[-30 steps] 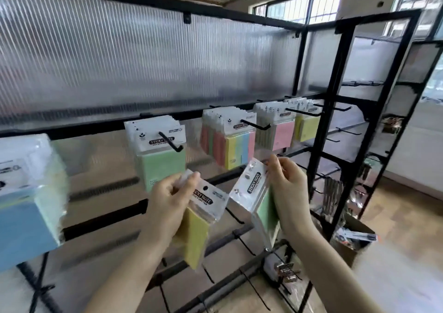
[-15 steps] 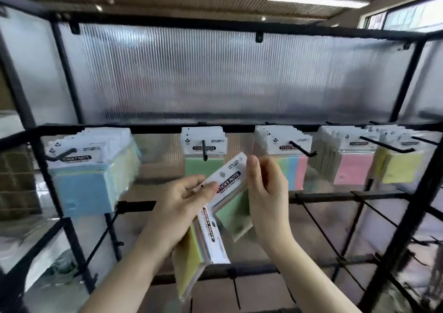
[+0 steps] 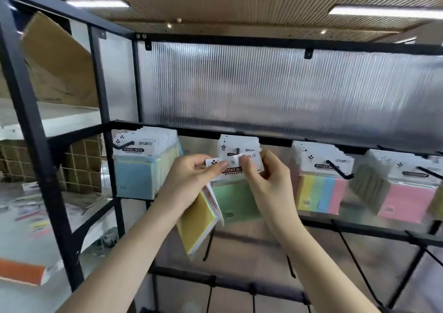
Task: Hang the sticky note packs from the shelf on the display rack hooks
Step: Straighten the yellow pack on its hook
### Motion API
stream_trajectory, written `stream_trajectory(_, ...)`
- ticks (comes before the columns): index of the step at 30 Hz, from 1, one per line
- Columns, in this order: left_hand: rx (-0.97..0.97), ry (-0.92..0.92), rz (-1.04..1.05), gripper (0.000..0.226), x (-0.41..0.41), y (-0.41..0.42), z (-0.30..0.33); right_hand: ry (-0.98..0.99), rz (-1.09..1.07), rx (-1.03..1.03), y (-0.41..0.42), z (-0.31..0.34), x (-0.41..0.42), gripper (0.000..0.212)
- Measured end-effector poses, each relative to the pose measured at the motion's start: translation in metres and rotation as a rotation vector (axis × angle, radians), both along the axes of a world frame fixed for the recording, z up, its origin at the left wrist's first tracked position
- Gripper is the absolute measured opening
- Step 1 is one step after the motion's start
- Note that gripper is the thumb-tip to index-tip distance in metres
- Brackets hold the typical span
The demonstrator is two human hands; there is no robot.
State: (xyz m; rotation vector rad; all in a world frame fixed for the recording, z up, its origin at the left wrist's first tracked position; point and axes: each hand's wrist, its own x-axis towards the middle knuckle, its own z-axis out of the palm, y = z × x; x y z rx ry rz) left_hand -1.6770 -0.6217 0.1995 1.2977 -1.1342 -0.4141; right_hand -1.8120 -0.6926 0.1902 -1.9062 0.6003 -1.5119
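A green sticky note pack [image 3: 236,199] is held up in front of the black hook [image 3: 237,150] that carries the other green packs. My right hand [image 3: 267,177] pinches the right side of its white header card. My left hand [image 3: 189,181] pinches the header's left side and also grips a yellow sticky note pack [image 3: 195,224], which hangs tilted below my palm. The header's hole sits just below the hook tip; whether it is on the hook I cannot tell.
More packs hang on the black display rack [image 3: 239,130]: a blue stack [image 3: 139,171] at the left, multicolour packs [image 3: 321,194] and pink packs [image 3: 407,201] at the right. Bare hooks [image 3: 207,245] stick out of the lower rails. A side shelf [image 3: 48,118] holds a cardboard box [image 3: 57,63].
Both hands rose with the green pack, from below the row up to the green stack's hook. My left hand now pinches its header too. The view swung left and up.
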Motion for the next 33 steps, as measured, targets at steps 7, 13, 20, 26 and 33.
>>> stream_trajectory(7,-0.006,-0.108,0.005,0.026,0.004,-0.004,-0.003,-0.048,0.014,-0.002,-0.006,-0.006,0.000,0.037)
stream_trajectory(13,-0.029,-0.257,0.106,0.014,0.005,-0.015,-0.010,0.001,-0.063,0.015,-0.018,-0.016,0.004,0.035)
stream_trajectory(20,-0.054,-0.373,0.361,0.028,0.007,-0.039,-0.023,0.057,-0.201,0.029,-0.039,-0.023,0.011,0.035)
stream_trajectory(26,-0.046,-0.376,0.426,0.020,0.002,-0.056,-0.034,0.097,-0.245,0.089,-0.057,-0.035,0.017,0.035)
stream_trajectory(33,-0.199,-0.371,0.529,0.018,-0.018,-0.062,-0.045,0.164,-0.248,0.129,-0.063,-0.040,0.009,0.033)
